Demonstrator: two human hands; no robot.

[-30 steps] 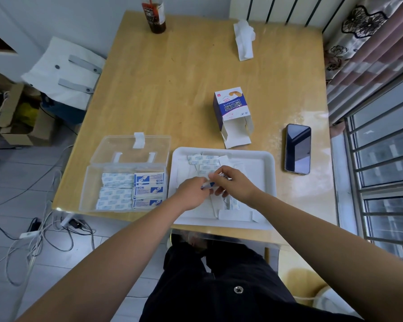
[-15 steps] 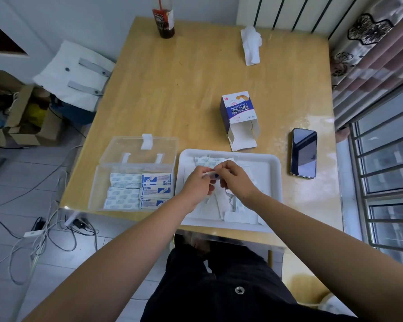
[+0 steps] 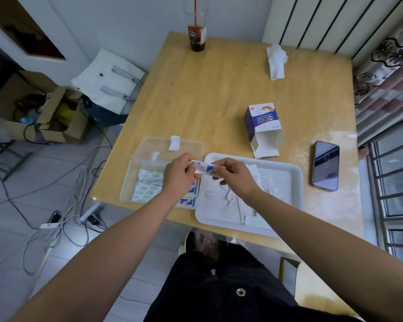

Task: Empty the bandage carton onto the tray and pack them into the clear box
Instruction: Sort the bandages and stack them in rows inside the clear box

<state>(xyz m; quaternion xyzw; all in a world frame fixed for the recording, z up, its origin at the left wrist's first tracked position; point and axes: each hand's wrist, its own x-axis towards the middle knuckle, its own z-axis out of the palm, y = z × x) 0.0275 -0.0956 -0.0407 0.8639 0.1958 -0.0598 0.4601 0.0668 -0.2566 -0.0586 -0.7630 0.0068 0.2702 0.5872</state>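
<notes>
Both hands pinch a small bandage stack (image 3: pixel 204 168): left hand (image 3: pixel 179 174), right hand (image 3: pixel 230 174), above the clear box (image 3: pixel 135 177) and tray (image 3: pixel 297 182) seam. Light, floppy, slippery; grip the ends.

Pale wood table (image 3: pixel 219 89) with a glossy sheen, clear smooth plastic box (image 3: pixel 149 149), matt white plastic tray (image 3: pixel 286 182), paper-wrapped bandages (image 3: pixel 149 177), printed card carton (image 3: pixel 263 122), shiny glass-faced phone (image 3: pixel 325 165), crumpled soft tissue (image 3: pixel 276 61).

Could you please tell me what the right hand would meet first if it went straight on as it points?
Probably the left hand, which pinches the other end of the bandages that the right hand holds; beyond lies the clear box, though depth is unclear.
</notes>
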